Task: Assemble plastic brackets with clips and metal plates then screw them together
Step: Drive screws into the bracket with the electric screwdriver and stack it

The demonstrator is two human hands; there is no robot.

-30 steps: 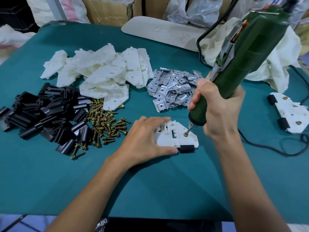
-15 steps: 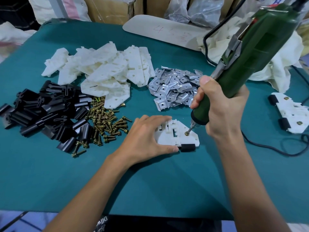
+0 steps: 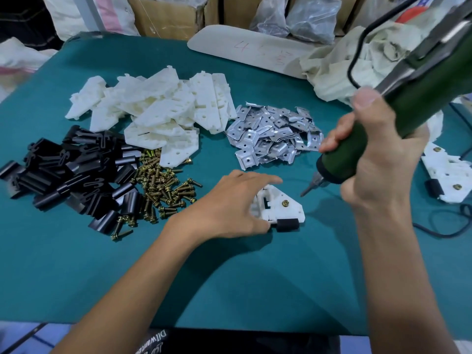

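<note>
A white plastic bracket (image 3: 281,210) lies on the green table, with a black clip (image 3: 287,224) at its near edge and a brass screw (image 3: 285,203) seated in its top. My left hand (image 3: 229,203) rests over the bracket's left part, fingers spread and nearly straight, thumb against the near edge. My right hand (image 3: 378,159) grips the green electric screwdriver (image 3: 398,108). Its bit (image 3: 307,189) hangs just right of and above the screw, clear of it.
Loose white brackets (image 3: 163,111) are heaped at the back, black clips (image 3: 71,169) at the left, brass screws (image 3: 158,187) beside them, metal plates (image 3: 273,139) in the middle. An assembled bracket (image 3: 449,177) lies at the right by a black cable (image 3: 439,231). Rags and boxes stand behind.
The screwdriver bit has lifted off the screw and moved up and to the right. My left hand has stayed on the bracket.
</note>
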